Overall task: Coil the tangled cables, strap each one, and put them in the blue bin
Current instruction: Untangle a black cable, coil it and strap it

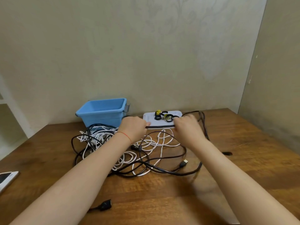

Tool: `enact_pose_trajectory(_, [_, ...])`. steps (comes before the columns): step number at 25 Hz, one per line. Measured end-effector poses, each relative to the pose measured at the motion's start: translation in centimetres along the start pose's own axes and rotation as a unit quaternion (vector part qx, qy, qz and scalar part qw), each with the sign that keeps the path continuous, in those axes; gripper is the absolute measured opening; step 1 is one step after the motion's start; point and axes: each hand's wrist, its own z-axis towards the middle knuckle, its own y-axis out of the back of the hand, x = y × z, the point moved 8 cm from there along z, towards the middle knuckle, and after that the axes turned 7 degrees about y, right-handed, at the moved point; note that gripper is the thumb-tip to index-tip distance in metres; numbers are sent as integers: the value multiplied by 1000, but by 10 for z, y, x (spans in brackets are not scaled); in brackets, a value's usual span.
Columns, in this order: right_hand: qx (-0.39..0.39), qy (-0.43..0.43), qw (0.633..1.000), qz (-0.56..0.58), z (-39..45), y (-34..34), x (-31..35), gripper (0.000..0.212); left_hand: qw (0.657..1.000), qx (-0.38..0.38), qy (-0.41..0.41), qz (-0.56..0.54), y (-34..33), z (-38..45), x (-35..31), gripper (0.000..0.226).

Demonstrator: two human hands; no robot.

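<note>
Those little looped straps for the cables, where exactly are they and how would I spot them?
Find the blue bin at the back of the wooden table; just right of it lies a flat white tray. The straps sit on it: small black and yellow loops, unlike the long loose cables in front.

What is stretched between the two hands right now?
A straight stretch of black cable runs from the left hand to the right hand, in front of the white tray of straps, as the head view shows.

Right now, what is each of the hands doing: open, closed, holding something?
Left hand: closed, gripping the black cable stretched between both hands.
Right hand: closed on the same black cable, at its other end.
</note>
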Motion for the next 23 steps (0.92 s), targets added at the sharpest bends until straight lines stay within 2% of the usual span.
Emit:
enact_pose_trajectory(2, [13,53,993,105,4,4,46,4,999,-32,-24,21,17,1,-32,29])
enact_pose_trajectory(3, [29,35,992,119,5,3,53,10,999,-40,-25,17,22,1,-38,26])
enact_pose_trajectory(7, [70,-132,989,18,-6,-6,-20,16,999,-3,26,-27,10,-6,13,26])
enact_pose_trajectory(9, [94,-166,982,3,-19,-13,-49,14,999,12,46,-20,2,-11,27,26])
enact_pose_trajectory(14, [107,-45,987,114,-4,-18,19,11,998,-35,-45,-29,26,-10,-57,23])
enact_pose_trajectory(17, [81,-94,991,51,-6,-13,-9,24,995,-59,-50,-61,31,-9,-50,25])
enact_pose_trajectory(19, [90,-174,981,13,-24,-18,-57,32,997,-32,-15,-65,11,-8,-17,28])
enact_pose_trajectory(21, [126,-246,961,7,-47,-25,-96,33,994,26,58,-85,-12,-7,24,25])
enact_pose_trajectory(23, [162,-208,964,-25,-49,-30,-95,19,991,43,89,-95,-23,-8,33,21])
